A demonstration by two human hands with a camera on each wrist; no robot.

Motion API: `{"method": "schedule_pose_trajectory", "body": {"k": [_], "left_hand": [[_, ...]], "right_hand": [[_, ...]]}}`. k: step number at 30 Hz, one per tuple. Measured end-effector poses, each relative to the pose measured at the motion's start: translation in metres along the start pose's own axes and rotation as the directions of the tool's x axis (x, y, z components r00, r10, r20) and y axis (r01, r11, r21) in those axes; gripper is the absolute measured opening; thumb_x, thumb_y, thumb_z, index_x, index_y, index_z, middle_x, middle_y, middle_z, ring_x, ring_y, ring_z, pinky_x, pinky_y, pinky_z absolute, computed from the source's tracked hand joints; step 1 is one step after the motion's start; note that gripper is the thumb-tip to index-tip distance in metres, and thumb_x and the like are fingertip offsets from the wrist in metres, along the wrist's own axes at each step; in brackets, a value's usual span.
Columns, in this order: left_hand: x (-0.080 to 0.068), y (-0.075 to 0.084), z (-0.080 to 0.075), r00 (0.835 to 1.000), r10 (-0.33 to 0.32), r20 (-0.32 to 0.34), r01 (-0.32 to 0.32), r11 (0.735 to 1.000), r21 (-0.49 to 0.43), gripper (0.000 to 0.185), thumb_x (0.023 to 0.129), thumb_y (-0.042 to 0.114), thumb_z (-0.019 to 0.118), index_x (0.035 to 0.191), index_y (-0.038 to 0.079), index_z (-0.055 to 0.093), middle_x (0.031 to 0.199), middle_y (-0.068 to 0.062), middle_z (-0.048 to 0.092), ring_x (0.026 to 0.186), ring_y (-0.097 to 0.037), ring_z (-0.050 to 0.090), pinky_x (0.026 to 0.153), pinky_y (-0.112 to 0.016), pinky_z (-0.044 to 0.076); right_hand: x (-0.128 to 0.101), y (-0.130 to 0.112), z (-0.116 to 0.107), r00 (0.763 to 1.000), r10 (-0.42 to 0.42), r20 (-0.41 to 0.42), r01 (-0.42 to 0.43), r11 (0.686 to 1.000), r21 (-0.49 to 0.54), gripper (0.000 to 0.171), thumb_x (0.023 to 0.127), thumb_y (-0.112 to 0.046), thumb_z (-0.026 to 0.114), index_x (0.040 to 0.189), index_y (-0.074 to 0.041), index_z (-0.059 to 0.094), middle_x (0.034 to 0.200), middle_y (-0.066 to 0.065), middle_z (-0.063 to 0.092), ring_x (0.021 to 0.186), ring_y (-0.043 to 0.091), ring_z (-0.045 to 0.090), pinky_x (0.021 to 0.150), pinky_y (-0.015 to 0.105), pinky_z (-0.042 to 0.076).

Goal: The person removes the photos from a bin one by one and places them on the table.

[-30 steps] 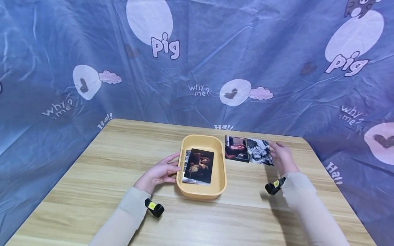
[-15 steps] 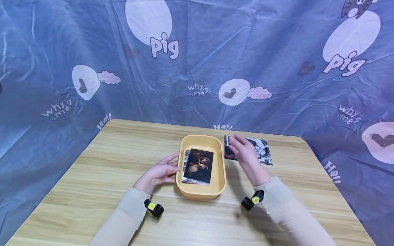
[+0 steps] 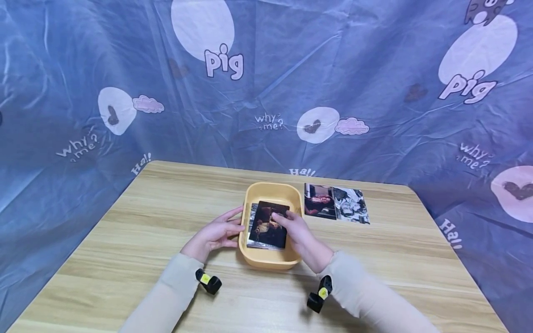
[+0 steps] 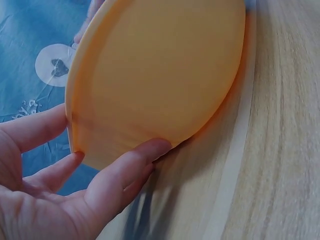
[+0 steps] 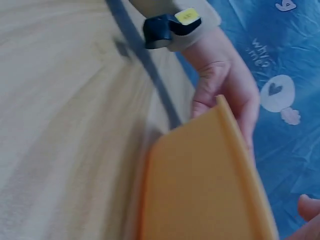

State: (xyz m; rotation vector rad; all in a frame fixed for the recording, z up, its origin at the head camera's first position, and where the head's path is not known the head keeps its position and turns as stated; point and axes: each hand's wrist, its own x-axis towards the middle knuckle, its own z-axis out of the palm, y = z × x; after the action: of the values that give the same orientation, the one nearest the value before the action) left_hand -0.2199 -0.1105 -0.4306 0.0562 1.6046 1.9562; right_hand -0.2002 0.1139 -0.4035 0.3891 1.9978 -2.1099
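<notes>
We see the right hand now reaching into the yellow tray at the middle of the counter, its fingertips resting on the top photo of the small stack lying inside. Half a second ago this hand hovered over the two photos laid out on the counter just right of the tray; a second ago it was further right still, at the outer edge of that pair. It has crossed leftward, and those two photos now lie uncovered, side by side and flat.

The right hand's grip is loose, with straight fingers laid on the print; we cannot tell whether the thumb has caught its edge.

The left hand has not moved across the three moments: it steadies the tray's left wall, thumb and fingers spread against the outside, which the left wrist view shows as relaxed fingers pressing the yellow wall. The tray has kept its place.
</notes>
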Motion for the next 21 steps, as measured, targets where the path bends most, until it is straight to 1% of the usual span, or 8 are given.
{"method": "schedule_pose_trajectory", "body": {"k": [3,5,7,10,12,15,19,21], "left_hand": [[0.001,0.0,0.0,1.0,-0.003,0.0,0.003,1.0,0.0,0.074,0.092,-0.001,0.053,0.155,0.014,0.017,0.156,-0.025,0.022,0.128,-0.039,0.049,0.093,-0.052,0.054],[0.001,0.0,0.0,1.0,-0.004,0.002,0.004,1.0,0.0,0.075,0.092,-0.001,0.053,0.155,0.014,0.017,0.156,-0.025,0.022,0.128,-0.039,0.049,0.093,-0.053,0.053],[0.002,0.001,0.0,1.0,-0.003,0.007,0.003,1.0,-0.003,0.075,0.092,-0.001,0.053,0.155,0.014,0.016,0.156,-0.025,0.023,0.128,-0.039,0.05,0.094,-0.053,0.053],[0.002,0.001,0.0,1.0,0.0,0.015,0.0,1.0,-0.002,0.075,0.092,-0.001,0.053,0.155,0.014,0.016,0.156,-0.025,0.024,0.125,-0.036,0.053,0.092,-0.051,0.054],[0.002,0.002,0.001,1.0,-0.003,0.014,0.003,1.0,0.001,0.075,0.092,-0.001,0.053,0.155,0.015,0.016,0.156,-0.024,0.025,0.12,-0.032,0.057,0.089,-0.048,0.056],[0.001,0.002,0.001,1.0,-0.008,0.006,0.008,1.0,0.003,0.074,0.092,-0.001,0.053,0.155,0.015,0.017,0.155,-0.024,0.026,0.115,-0.027,0.061,0.084,-0.044,0.059],[0.0,0.002,0.001,1.0,-0.009,0.003,0.009,1.0,0.0,0.074,0.092,-0.001,0.053,0.155,0.015,0.018,0.155,-0.024,0.027,0.112,-0.025,0.062,0.082,-0.042,0.06],[0.0,0.002,0.0,1.0,-0.009,0.005,0.009,1.0,-0.003,0.074,0.092,-0.001,0.053,0.155,0.016,0.018,0.155,-0.024,0.027,0.112,-0.024,0.062,0.081,-0.041,0.06]], "right_hand": [[0.003,0.007,0.004,0.999,-0.017,-0.034,0.017,1.0,0.006,0.063,0.09,-0.008,0.061,0.141,0.013,0.032,0.139,0.031,0.045,0.124,0.034,0.049,0.115,0.046,0.034],[0.004,0.01,0.006,0.998,-0.018,-0.056,0.018,1.0,-0.008,0.061,0.088,-0.004,0.062,0.14,0.013,0.034,0.133,0.03,0.05,0.116,0.033,0.052,0.112,0.046,0.037],[0.006,0.01,0.006,0.997,-0.007,-0.071,0.005,1.0,-0.028,0.069,0.085,-0.001,0.062,0.143,0.013,0.028,0.141,0.033,0.041,0.124,0.037,0.047,0.115,0.048,0.033],[0.014,0.017,0.006,0.997,0.003,-0.08,-0.008,0.998,-0.064,0.079,0.083,0.001,0.059,0.146,0.016,0.014,0.151,0.037,0.023,0.138,0.043,0.029,0.12,0.049,0.023],[0.025,0.027,0.003,0.997,-0.012,-0.078,0.006,0.997,-0.082,0.081,0.08,0.005,0.058,0.146,0.016,0.013,0.153,0.034,0.019,0.143,0.042,0.023,0.121,0.047,0.021],[0.079,0.075,-0.012,0.995,-0.056,-0.081,0.048,0.994,-0.095,0.079,0.071,0.004,0.062,0.142,0.015,0.03,0.148,0.03,0.036,0.136,0.035,0.037,0.114,0.037,0.036],[0.139,0.13,-0.03,0.993,-0.105,-0.059,0.099,0.991,-0.093,0.064,0.063,0.002,0.065,0.125,0.013,0.053,0.122,0.019,0.059,0.108,0.026,0.055,0.09,0.027,0.049],[0.123,0.116,-0.023,0.993,-0.111,-0.047,0.105,0.988,-0.116,0.057,0.068,0.005,0.063,0.124,0.013,0.055,0.118,0.019,0.061,0.104,0.027,0.055,0.092,0.032,0.05]]}}
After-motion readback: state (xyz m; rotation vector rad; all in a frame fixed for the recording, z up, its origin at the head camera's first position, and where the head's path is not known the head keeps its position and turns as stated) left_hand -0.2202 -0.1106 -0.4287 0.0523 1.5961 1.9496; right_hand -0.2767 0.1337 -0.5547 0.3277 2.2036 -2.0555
